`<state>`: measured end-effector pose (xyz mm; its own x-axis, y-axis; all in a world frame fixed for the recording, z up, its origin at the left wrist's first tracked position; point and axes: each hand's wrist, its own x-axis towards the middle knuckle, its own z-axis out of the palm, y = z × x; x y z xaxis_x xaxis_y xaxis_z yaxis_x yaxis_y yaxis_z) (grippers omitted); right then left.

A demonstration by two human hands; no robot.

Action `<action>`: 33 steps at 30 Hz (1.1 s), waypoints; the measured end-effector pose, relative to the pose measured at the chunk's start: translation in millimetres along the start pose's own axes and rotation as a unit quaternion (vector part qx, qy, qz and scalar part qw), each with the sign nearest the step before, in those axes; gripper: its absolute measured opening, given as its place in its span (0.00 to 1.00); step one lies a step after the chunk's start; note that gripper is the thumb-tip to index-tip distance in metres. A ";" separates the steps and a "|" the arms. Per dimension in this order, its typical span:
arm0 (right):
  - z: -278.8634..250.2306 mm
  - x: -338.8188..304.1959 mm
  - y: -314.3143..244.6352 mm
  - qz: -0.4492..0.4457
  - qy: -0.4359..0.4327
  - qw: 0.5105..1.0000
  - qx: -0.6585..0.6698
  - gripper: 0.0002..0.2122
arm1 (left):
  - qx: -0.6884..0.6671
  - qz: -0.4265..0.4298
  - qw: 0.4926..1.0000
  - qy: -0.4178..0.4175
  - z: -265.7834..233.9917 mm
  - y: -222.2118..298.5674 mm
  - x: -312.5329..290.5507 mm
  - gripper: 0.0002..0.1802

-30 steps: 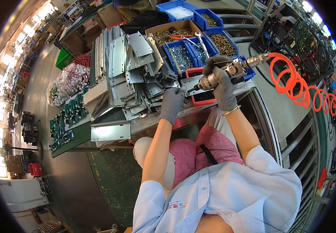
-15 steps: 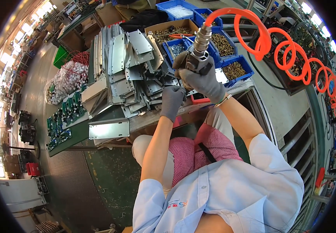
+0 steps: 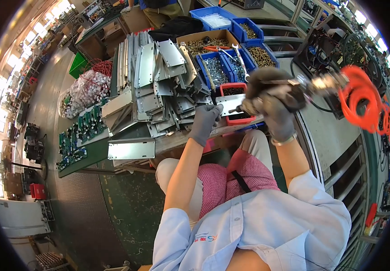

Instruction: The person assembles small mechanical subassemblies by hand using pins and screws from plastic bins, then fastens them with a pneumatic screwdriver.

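My left hand point(image 3: 204, 123), in a grey glove, holds a small flat metal plate point(image 3: 229, 103) at the bench edge, over a red bin point(image 3: 239, 119). My right hand point(image 3: 274, 110), also gloved, grips a pneumatic screwdriver point(image 3: 290, 89) lying roughly level, its tip near the plate. The tool is blurred by motion. An orange coiled air hose point(image 3: 362, 101) trails from its rear toward the right.
A heap of bent sheet-metal brackets point(image 3: 156, 90) covers the bench. Blue bins of screws point(image 3: 224, 67) and a cardboard box point(image 3: 204, 43) stand behind. Green circuit boards point(image 3: 80, 133) and a bag of small parts point(image 3: 84, 92) lie left. A metal frame point(image 3: 339, 167) stands on the right.
The screwdriver swung up over the bins, then came down to the right and now lies level. The coiled hose followed. My left hand stayed at the plate.
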<state>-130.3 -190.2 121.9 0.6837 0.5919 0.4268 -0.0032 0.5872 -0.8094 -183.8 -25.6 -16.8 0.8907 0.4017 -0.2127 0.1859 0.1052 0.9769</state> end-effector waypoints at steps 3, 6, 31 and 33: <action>-16.0 -46.8 -21.7 -0.042 -0.040 0.998 0.013 0.19 | -0.028 0.027 0.998 -0.046 -2.5 19.6 -16.6 0.19; -13.6 -78.8 -41.6 -0.218 0.086 0.969 -0.077 0.20 | -0.227 0.047 0.970 -0.075 -29.9 38.0 -37.7 0.16; -79.9 -140.8 -60.6 -0.182 0.167 0.967 -0.068 0.22 | -0.158 -0.123 0.964 0.174 -208.0 108.7 -48.7 0.14; -75.9 -137.3 -62.9 -0.195 0.114 0.974 -0.024 0.21 | -0.108 -0.140 0.958 0.224 -217.0 107.7 -77.5 0.15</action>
<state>-168.5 -350.3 83.6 0.7708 0.1875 0.6088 0.3193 0.7133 -0.6240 -322.8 152.0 100.8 0.5423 0.6753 -0.4999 0.2584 0.4321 0.8640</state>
